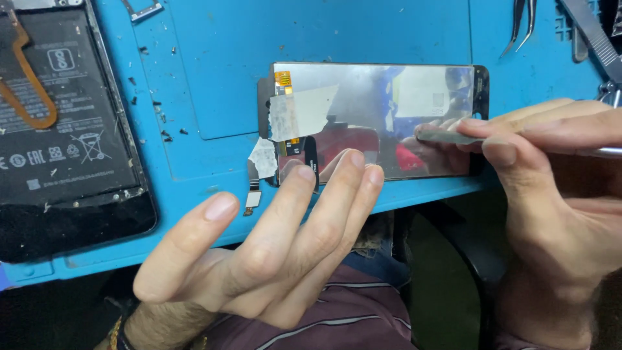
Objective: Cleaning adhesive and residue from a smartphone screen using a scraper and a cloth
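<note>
Mirror-backed rectangular phone display panel (372, 120) lies flat near the front edge of a blue rubber work mat (214, 71), between the person's two hands. The left hand (272, 249) is released, fingers spread and grasping nothing; its fingertips (357, 160) rest at the panel's lower edge, the thumb held clear to the left. The right hand (551, 168) pinches a slim grey metal pry tool (453, 137) between thumb and forefinger, the flat tip laid on the panel's right end, where the shiny surface reflects the fingers. On the panel's left end sit a torn patch of white tape (299, 111) and an orange flex connector (283, 80); a thin ribbon cable (253, 188) hangs from the lower left corner over the mat. Well apart, at the far left, an opened black phone body with its black battery (61, 123) exposed rests on the mat, an orange flex strip (26, 84) curving across it. Steel tweezers (523, 19) lie at the mat's upper right. Below the mat, a maroon striped shirt (337, 317) shows.
</note>
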